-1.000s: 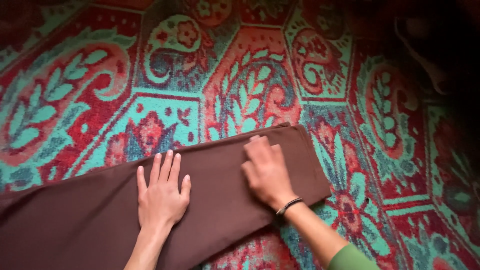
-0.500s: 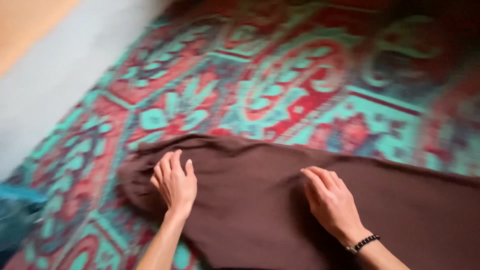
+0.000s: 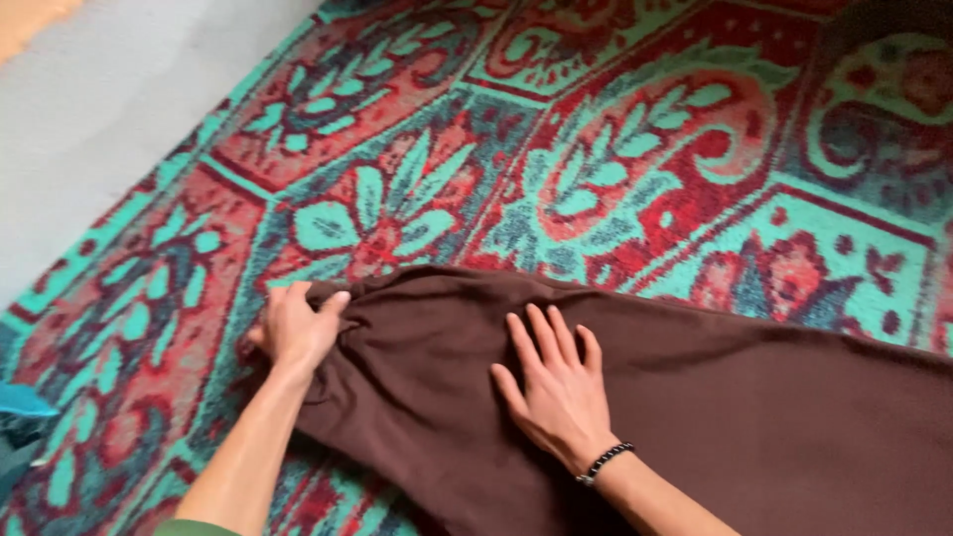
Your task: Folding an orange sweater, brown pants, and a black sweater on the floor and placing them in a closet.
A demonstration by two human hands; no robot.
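Two hands on brown folded cloth garment (image 3: 695,407) | location: flat on red-turquoise patterned carpet (image 3: 596,179) | left hand (image 3: 296,328): fingers pinching left end | right hand (image 3: 561,392): fingers spread, pressing flat | progress: right stretch smooth, left end bunched, unsmoothed.

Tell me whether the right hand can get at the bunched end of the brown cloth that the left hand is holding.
Probably yes. The right hand lies flat on the brown cloth, beside the left hand, which grips the bunched end. Only smooth cloth lies between them; nothing blocks the way.
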